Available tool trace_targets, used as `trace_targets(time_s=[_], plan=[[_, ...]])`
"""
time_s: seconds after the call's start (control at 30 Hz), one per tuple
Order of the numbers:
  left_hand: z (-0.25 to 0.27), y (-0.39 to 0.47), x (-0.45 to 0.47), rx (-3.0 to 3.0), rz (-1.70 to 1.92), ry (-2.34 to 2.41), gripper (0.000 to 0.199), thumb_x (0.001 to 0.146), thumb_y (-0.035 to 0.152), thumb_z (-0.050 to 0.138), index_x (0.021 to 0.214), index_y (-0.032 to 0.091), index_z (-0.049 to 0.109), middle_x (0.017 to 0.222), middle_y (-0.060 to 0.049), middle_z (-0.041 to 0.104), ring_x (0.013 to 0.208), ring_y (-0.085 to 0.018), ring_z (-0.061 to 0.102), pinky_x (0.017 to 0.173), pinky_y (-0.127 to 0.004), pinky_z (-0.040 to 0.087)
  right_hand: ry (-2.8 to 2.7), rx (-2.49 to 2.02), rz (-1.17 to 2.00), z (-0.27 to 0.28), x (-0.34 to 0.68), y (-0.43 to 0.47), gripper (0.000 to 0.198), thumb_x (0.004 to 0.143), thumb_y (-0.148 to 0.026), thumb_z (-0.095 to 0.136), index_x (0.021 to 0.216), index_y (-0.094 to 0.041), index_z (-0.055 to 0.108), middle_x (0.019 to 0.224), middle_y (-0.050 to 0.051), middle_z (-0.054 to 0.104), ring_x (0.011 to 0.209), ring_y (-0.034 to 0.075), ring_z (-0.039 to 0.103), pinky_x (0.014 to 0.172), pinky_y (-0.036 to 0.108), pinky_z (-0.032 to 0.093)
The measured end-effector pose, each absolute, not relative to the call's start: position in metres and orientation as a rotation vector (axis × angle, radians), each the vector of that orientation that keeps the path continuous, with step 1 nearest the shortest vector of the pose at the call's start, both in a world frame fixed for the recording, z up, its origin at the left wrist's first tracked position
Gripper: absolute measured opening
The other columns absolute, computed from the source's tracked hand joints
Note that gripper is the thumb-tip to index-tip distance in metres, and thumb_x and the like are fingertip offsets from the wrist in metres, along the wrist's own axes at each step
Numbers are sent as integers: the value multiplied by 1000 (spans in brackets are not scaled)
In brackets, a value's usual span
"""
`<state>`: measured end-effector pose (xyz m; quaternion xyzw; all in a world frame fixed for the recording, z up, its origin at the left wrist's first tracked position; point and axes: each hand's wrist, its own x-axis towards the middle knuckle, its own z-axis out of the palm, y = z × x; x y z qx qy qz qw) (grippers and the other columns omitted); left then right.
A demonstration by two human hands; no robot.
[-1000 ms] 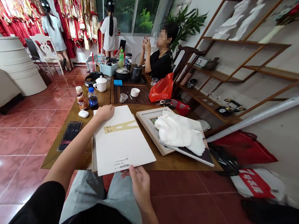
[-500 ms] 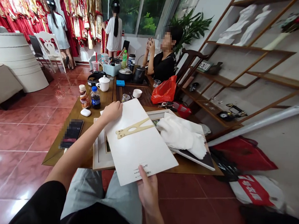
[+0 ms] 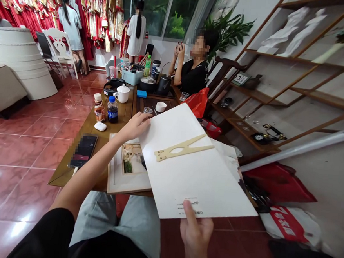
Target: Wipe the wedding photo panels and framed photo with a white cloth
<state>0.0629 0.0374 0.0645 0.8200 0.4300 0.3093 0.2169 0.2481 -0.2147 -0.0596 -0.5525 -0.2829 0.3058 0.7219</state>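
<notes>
Both of my hands hold a white picture board (image 3: 180, 180), raised and tilted over the table's front edge. Its white back faces me, with a beige two-legged stand (image 3: 172, 149) lying against it and small print near the lower edge. My left hand (image 3: 135, 126) grips the upper left edge. At the bottom edge, my right hand (image 3: 196, 229) has its thumb on the white face; its other fingers are partly hidden behind. Under the board lies a white picture frame (image 3: 116, 184), part of its photo showing. White cloth or tissue (image 3: 231, 156) is mostly covered on the right.
A phone (image 3: 83, 150), a white case (image 3: 100, 126) and two bottles (image 3: 112, 110) stand left on the wooden table (image 3: 61, 178). Behind are a lidded cup (image 3: 122, 93) and a red bag (image 3: 195, 103). A person (image 3: 195, 73) sits opposite; shelves (image 3: 268, 96) line the right wall.
The picture board has moved right and turned, with both hands still on it. More of the framed photo beneath now shows, and the white cloth is mostly covered.
</notes>
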Motion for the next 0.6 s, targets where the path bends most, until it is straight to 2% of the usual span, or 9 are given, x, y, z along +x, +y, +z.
trace_targets(time_s=[0.17, 0.3, 0.4, 0.5, 0.6], plan=[[32, 29, 42, 2198, 849, 1164, 41, 102, 33, 41, 136, 17, 58, 131, -12, 59, 130, -23, 53, 118, -39, 38, -771, -1284, 398, -58, 270, -212, 59, 77, -45, 82, 127, -17, 70, 113, 14, 77, 113, 36, 70, 96, 53, 58], [13, 22, 34, 1852, 912, 1011, 49, 101, 42, 46, 144, 20, 54, 145, -14, 54, 134, -28, 52, 116, -46, 38, -918, -1334, 191, -52, 287, -210, 42, 75, -38, 85, 106, -11, 77, 96, 14, 79, 99, 33, 74, 89, 50, 62], [15, 17, 40, 1497, 910, 747, 58, 100, 52, 47, 153, 30, 46, 159, -11, 45, 141, -32, 48, 114, -49, 40, -1041, -1310, 45, -40, 290, -205, 29, 74, -34, 87, 92, -13, 79, 86, 11, 79, 82, 28, 75, 78, 44, 64], [24, 15, 51, 1265, 902, 605, 63, 97, 58, 51, 157, 41, 39, 167, -3, 33, 147, -35, 40, 115, -51, 38, -1219, -1257, -30, -25, 288, -200, 22, 79, -32, 84, 92, -15, 79, 86, 9, 79, 74, 26, 75, 73, 42, 66], [30, 16, 57, 1138, 891, 592, 64, 95, 61, 55, 155, 45, 40, 167, 0, 32, 146, -36, 42, 116, -51, 37, -1442, -1212, -61, -16, 284, -196, 19, 85, -27, 77, 102, -18, 79, 92, 7, 80, 78, 25, 76, 76, 38, 67]])
